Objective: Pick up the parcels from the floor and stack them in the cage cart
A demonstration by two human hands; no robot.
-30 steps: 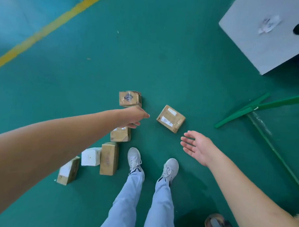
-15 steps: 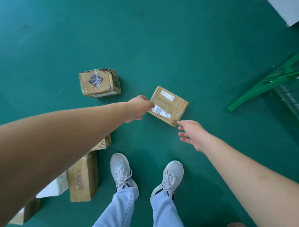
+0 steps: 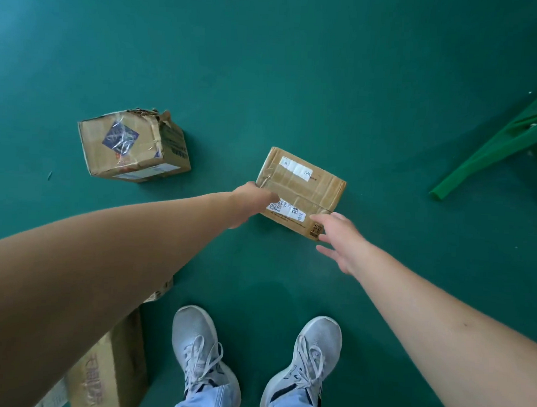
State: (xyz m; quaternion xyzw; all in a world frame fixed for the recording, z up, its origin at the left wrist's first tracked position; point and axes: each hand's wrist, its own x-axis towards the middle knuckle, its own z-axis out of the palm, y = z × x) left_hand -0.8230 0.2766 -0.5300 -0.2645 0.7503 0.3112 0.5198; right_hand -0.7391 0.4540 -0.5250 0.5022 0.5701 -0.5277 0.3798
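Note:
A flat brown parcel (image 3: 305,186) with white labels lies on the green floor just ahead of my feet. My left hand (image 3: 248,205) is at its near left edge, fingers curled onto the edge beside the barcode label. My right hand (image 3: 342,240) reaches to the near right corner, its fingers spread and straight, the fingertips touching the cardboard. A battered taped parcel (image 3: 131,145) with a torn top corner sits to the left. The cage cart is out of view.
Another brown parcel (image 3: 109,368) lies at the lower left, partly behind my left arm, with a further one (image 3: 162,291) peeking out above it. A green metal frame (image 3: 494,148) lies at the right edge. My grey shoes (image 3: 199,348) stand close behind the flat parcel.
I have bent lower, so the parcels look larger. Both hands moved forward onto the flat parcel: the left onto its left edge, the right from short of the corner onto it.

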